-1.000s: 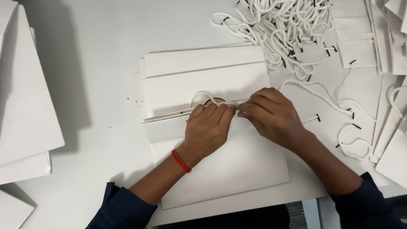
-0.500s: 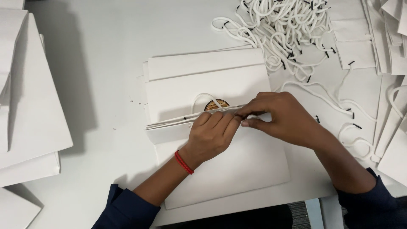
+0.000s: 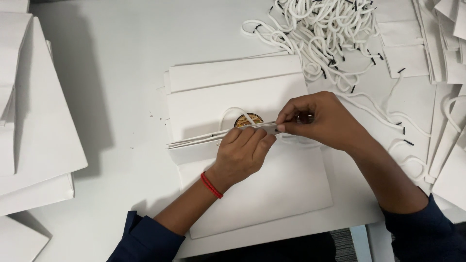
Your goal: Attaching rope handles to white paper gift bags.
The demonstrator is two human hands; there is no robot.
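Your left hand (image 3: 245, 153) pins the paper bag's (image 3: 262, 194) top edge—fingers closed on it; right hand (image 3: 315, 119), at 3 o'clock, pinches the cord (image 3: 232, 112)—pull straight, keep the edge flat.

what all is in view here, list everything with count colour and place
paper bag: one, white, flat at table centre, under both hands
cord handle: one loop, white, at the bag's top edge
round sticker: one, gold and dark, just above the bag's edge
loose cord handles: a pile, count unclear, white with black tips, top right
stacked flat bags: several, white, left edge
more flat bags: several, white, right edge
table: one, white
wrist band: one, red, left wrist
sleeves: two, dark blue, bottom
left hand: pressing the bag's top edge
right hand: pinch grip at that edge
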